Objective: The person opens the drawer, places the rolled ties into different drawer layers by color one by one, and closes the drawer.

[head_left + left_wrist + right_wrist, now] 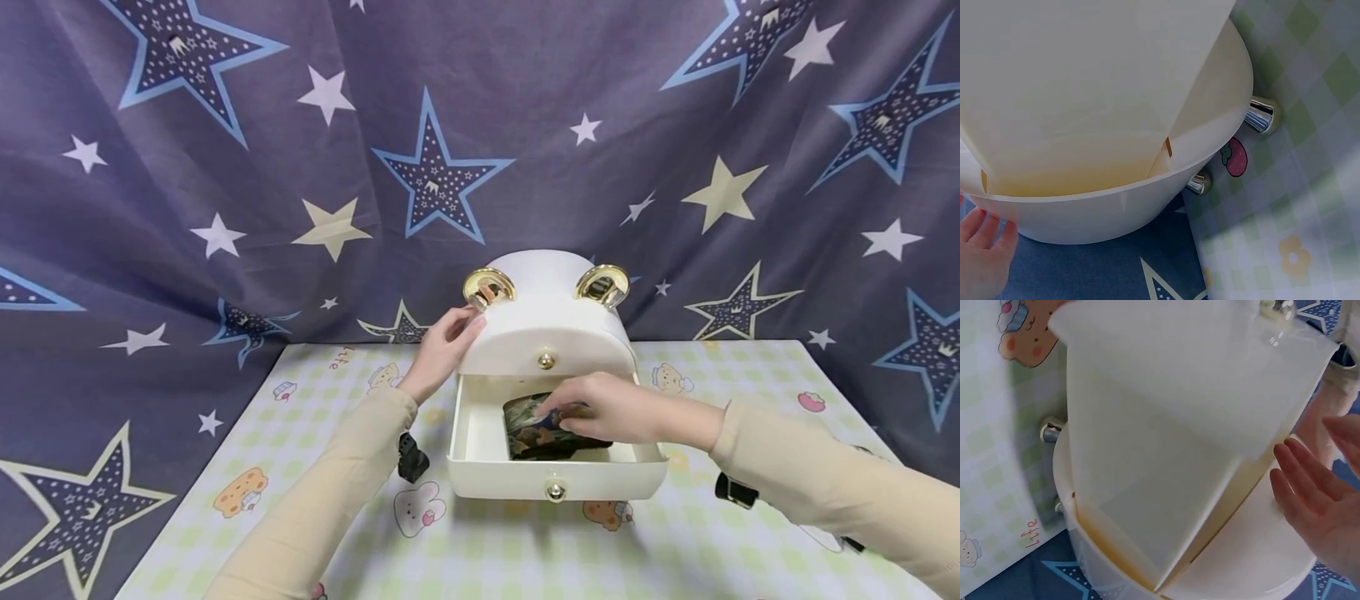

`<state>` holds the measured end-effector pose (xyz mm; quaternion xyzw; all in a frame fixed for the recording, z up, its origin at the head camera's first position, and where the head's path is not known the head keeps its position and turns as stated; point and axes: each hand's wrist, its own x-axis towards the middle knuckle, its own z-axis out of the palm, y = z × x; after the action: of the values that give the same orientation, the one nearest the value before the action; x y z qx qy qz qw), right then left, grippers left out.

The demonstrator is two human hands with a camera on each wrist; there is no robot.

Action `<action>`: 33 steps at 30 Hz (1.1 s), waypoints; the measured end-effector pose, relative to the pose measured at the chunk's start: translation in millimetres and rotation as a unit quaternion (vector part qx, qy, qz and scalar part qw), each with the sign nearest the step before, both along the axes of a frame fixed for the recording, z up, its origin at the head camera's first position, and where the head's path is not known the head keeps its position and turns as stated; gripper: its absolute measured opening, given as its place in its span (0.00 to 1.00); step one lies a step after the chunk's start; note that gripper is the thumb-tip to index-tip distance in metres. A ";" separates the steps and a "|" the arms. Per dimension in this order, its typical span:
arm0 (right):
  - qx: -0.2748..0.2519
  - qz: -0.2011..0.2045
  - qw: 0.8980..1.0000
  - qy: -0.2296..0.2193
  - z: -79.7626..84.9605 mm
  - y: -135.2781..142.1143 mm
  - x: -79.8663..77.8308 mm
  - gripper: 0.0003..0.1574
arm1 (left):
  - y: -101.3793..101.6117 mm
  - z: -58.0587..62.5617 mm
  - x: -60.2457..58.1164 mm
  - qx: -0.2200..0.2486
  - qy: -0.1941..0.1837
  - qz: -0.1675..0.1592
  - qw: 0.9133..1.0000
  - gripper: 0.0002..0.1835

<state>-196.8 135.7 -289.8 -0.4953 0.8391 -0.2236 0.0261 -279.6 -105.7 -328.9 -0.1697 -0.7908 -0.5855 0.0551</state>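
A white storage box (551, 312) with two gold-rimmed round ears stands on the table, its lower drawer (495, 479) pulled out. Inside the drawer lies a dark, flat item (528, 433) with a brown, green and blue pattern; its kind does not show. My right hand (611, 408) is over the item, fingers bent down and overlapping it. The right wrist view has nothing between the thumb and loosely bent fingers of this hand (1319, 494); the drawer's wall hides the item there. My left hand (444, 346) rests on the box's left side, fingertips (1007, 234) against its white shell.
A gold knob (546, 361) marks the upper drawer's front, and another knob (556, 490) the lower one's. Below the box are short metallic feet (1261, 115). A checked cloth (300, 467) covers the table. Behind hangs a dark star-patterned curtain (270, 167).
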 end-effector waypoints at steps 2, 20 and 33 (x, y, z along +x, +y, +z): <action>-0.019 -0.003 1.000 0.006 0.0 1.0 6.1 0.14 | -0.3 -0.5 0.0 -0.001 0.002 0.000 1.000 0.19; -0.119 -0.029 0.990 0.073 -4.8 12.7 40.3 0.14 | 0.1 -0.8 0.6 0.019 0.010 -0.003 1.000 0.19; -0.154 -0.029 0.971 0.179 -14.1 15.7 54.5 0.16 | 0.2 -1.2 0.6 0.009 0.004 0.002 1.000 0.19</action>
<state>-142.4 151.5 -303.9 -0.5006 0.7995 -0.2586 -0.2081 -279.0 -105.6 -330.1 -0.1705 -0.7858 -0.5915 0.0607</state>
